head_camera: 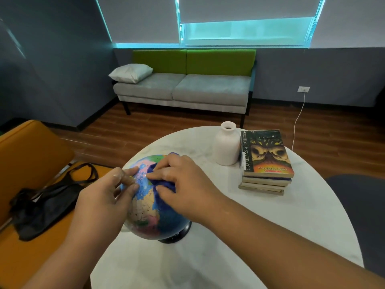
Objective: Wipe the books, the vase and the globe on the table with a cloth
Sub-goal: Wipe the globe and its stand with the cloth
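Two hands are placed on the globe point(145, 217), which stands on its dark base point(177, 234) near the front left of the round white bench point(270, 226). The globe's left side is held by the left hand point(108, 197), whose grip is partly closed, with the bent fingers and thumb pressed against the sphere. A dark blue cloth point(164, 184) is bunched on the upper part of the globe under the right hand point(183, 184). The grip of that hand is closed down over the cloth, with the fingers curled into its folds.

Toward the far right of the bench a white vase point(227, 144) is stood upright. A stack of books point(266, 161) is laid just beside it on the right, with the top cover turned face up.

To the left of the bench an orange chair point(31, 155) is seen, and a black bag point(41, 209) is laid on its seat. Against the far wall a grey sofa point(187, 90) with green back cushions is set, with a white pillow point(131, 73) at its left end. A white cable point(299, 119) is run from a wall socket point(304, 89) down to the floor behind the bench.
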